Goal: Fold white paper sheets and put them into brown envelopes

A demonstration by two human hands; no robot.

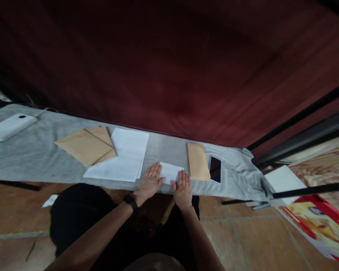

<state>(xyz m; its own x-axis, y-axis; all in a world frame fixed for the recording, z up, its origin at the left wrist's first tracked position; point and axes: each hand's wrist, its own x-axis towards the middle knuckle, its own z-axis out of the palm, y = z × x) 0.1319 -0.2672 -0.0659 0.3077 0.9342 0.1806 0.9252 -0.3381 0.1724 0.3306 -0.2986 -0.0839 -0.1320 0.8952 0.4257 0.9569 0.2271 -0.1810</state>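
A small folded sheet of white paper (171, 171) lies on the grey cloth near the front edge, between my two hands. My left hand (151, 181) rests flat on its left end, fingers stretched out, a black band on the wrist. On the right end lies my right hand (183, 190), also flat with the fingers extended. Left of my hands is a stack of larger white sheets (127, 158), partly under several brown envelopes (84, 146). To the right sits a stack of brown envelopes (198, 162), close to my right fingertips.
A phone (215, 169) with a dark screen lies beside the right envelopes. At the far left is a white device (12, 126) with a cable. A dark red curtain (169, 75) hangs behind the cloth-covered table (234, 180). Black metal bars (310, 190) and a red-yellow box (319, 222) stand at right.
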